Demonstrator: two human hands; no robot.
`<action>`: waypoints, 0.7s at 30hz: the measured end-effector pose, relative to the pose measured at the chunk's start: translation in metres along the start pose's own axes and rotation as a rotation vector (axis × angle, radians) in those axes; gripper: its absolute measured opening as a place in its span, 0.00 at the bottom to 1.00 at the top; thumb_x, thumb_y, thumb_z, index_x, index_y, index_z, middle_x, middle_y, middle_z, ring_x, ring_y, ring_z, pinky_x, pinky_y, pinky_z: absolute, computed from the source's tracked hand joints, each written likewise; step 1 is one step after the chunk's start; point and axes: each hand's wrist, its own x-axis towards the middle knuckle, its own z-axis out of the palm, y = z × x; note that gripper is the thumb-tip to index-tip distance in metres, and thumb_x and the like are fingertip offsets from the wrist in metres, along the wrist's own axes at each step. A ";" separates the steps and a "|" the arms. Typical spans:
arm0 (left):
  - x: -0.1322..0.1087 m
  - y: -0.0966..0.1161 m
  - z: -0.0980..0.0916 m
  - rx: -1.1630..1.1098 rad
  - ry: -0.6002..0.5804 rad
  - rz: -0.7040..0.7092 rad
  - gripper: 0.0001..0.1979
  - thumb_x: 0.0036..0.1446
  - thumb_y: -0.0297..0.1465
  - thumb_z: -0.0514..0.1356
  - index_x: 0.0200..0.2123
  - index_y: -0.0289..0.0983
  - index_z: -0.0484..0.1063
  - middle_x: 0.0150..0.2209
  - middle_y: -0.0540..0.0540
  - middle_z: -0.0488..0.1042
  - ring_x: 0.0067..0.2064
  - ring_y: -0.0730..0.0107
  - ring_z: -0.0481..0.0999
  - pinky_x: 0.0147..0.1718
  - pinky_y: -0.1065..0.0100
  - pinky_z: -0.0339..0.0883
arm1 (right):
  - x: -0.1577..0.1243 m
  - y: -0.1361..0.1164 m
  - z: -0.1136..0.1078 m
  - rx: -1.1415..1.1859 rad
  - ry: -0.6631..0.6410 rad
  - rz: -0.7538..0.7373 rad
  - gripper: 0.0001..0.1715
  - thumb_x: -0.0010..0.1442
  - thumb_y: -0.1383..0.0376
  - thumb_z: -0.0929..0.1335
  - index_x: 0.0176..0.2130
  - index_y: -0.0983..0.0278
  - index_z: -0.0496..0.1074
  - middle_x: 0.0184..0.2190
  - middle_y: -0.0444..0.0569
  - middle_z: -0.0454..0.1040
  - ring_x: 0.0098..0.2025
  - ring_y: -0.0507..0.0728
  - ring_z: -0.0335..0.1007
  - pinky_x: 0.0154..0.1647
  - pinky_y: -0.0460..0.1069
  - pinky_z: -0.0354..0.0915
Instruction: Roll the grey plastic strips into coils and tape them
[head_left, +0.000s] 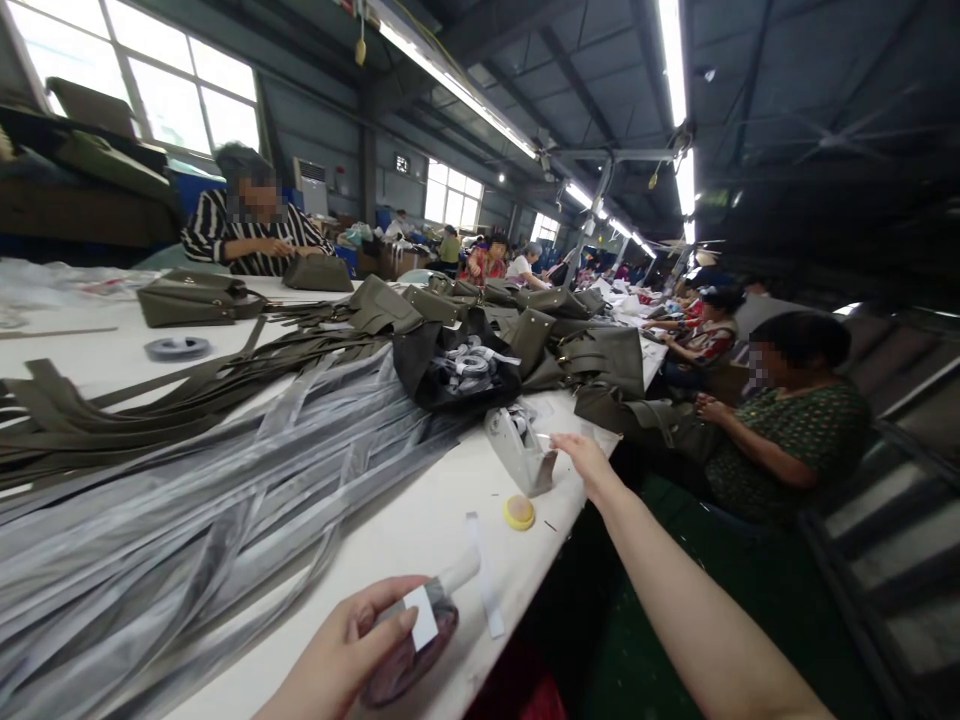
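Note:
My left hand [367, 630] grips a coiled strap [397, 675] in clear wrapping, near the table's front edge. Under its thumb a small white card [421, 618] lies flat against the coil. Further forward, my right hand [581, 460] is closed in a pinch at the tape dispenser [517, 455], on a short piece of clear tape [543, 438] at its front end. A yellow-rimmed round container [518, 513] sits just in front of the dispenser. Between my hands, a white paper strip [487, 590] lies on the table.
Long wrapped grey straps [225, 520] and dark olive straps [187, 390] cover the table's left side. A black bag [420, 365] holds several coils. Olive handbags [600, 355] are heaped behind it. Co-workers sit at right [787, 430] and across the table [255, 225].

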 end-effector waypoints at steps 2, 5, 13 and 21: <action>0.000 0.001 0.000 -0.018 0.013 -0.004 0.31 0.39 0.50 0.69 0.43 0.36 0.77 0.36 0.43 0.80 0.36 0.58 0.77 0.38 0.63 0.69 | -0.012 0.005 -0.005 0.003 0.021 0.013 0.18 0.46 0.53 0.71 0.28 0.66 0.77 0.31 0.52 0.79 0.37 0.59 0.73 0.40 0.50 0.64; 0.000 0.001 0.001 -0.071 0.007 -0.010 0.31 0.39 0.49 0.69 0.43 0.35 0.77 0.38 0.42 0.80 0.39 0.56 0.78 0.41 0.63 0.68 | -0.029 0.015 -0.004 -0.006 0.036 0.075 0.17 0.45 0.54 0.72 0.25 0.67 0.75 0.21 0.50 0.76 0.26 0.56 0.70 0.31 0.50 0.64; -0.005 0.003 0.005 0.025 0.004 0.060 0.31 0.46 0.48 0.67 0.48 0.34 0.73 0.36 0.43 0.79 0.32 0.67 0.73 0.31 0.70 0.63 | -0.043 0.019 0.005 0.013 0.059 0.174 0.16 0.46 0.56 0.73 0.21 0.67 0.72 0.14 0.45 0.68 0.17 0.51 0.60 0.21 0.47 0.58; 0.005 -0.010 0.005 -0.006 0.090 0.181 0.28 0.47 0.44 0.67 0.48 0.34 0.72 0.42 0.41 0.77 0.40 0.64 0.74 0.40 0.66 0.65 | -0.139 -0.029 0.047 0.212 -0.258 0.106 0.20 0.50 0.51 0.72 0.32 0.66 0.76 0.20 0.44 0.71 0.23 0.51 0.63 0.26 0.46 0.61</action>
